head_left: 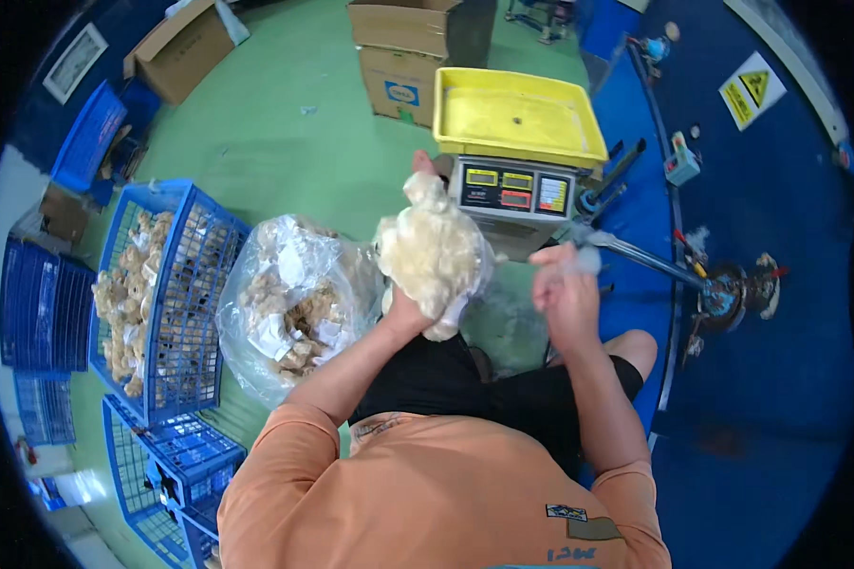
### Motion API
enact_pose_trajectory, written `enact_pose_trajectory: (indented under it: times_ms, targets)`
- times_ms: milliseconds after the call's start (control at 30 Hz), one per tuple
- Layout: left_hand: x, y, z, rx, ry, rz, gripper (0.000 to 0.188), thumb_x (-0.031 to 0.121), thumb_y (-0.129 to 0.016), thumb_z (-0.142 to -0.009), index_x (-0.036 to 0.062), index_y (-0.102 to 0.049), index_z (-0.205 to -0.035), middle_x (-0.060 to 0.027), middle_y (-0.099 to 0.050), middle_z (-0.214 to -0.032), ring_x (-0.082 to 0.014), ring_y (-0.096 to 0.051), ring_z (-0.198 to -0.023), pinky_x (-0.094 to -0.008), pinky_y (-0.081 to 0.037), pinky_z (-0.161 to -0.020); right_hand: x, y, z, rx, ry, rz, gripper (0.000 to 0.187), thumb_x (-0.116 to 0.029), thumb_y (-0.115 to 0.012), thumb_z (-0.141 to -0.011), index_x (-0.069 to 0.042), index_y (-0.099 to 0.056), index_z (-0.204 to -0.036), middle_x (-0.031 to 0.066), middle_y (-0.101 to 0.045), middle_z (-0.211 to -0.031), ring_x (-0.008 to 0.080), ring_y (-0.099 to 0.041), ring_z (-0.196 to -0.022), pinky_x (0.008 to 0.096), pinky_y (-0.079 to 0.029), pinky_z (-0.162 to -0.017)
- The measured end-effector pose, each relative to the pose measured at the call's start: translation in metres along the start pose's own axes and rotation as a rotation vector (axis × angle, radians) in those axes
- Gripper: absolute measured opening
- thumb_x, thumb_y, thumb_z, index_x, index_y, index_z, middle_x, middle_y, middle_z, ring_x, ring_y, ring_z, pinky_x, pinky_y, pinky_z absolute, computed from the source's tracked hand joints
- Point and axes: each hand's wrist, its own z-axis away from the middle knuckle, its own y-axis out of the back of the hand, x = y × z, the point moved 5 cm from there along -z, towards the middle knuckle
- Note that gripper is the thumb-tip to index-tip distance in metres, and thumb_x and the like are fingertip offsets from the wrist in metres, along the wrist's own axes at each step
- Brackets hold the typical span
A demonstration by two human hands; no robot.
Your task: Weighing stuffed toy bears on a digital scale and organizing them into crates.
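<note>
A cream, fluffy plush toy (432, 251) is in my left hand (404, 317), whose fingers are wrapped round its underside and mostly hidden by it. A white label-like flap hangs at the toy's lower right side. My right hand (567, 294) is raised to the right of the toy, apart from it, with its fingers bent in. A wisp of white stuffing (588, 260) shows at those fingers, beside the tip of a metal tube (640, 256) that slants in from the right.
A yellow tray (517, 147) sits on a digital scale (512, 194) ahead. To my left are a clear bag (294, 237) of plush pieces and a blue crate (185, 313) filled with more. A cardboard box (399, 81) stands beyond. A blue machine panel (769, 266) rises at right.
</note>
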Motion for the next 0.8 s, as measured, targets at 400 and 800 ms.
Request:
enact_pose_trajectory:
  times_ms: [400,800]
  targets:
    - [-0.015,0.315,-0.083,0.647,0.03,-0.817,0.062,0.011,-0.062,-0.081,-0.0026,-0.045,-0.14,-0.0254,-0.051,-0.134,-0.0394,-0.053,-0.115,-0.0469,-0.042,-0.099,0.146,0.072,-0.01,-0.461,-0.137,1.206,0.044,-0.019,-0.071,-0.089,-0.001,-0.061,-0.128,0.0177,-0.07,-0.116,0.0327,-0.068,-0.097,0.0412,-0.053,-0.082]
    - [-0.247,0.226,0.05,0.332,0.611,-0.558,0.028,0.026,-0.058,-0.092,0.0005,-0.07,-0.094,-0.014,-0.071,-0.08,-0.0263,-0.063,-0.067,-0.04,-0.052,-0.066,0.181,0.074,-0.016,-0.492,-0.276,1.12,0.036,-0.012,-0.067,-0.09,0.001,-0.062,-0.124,0.0107,-0.068,-0.092,0.0203,-0.063,-0.077,0.0313,-0.052,-0.071]
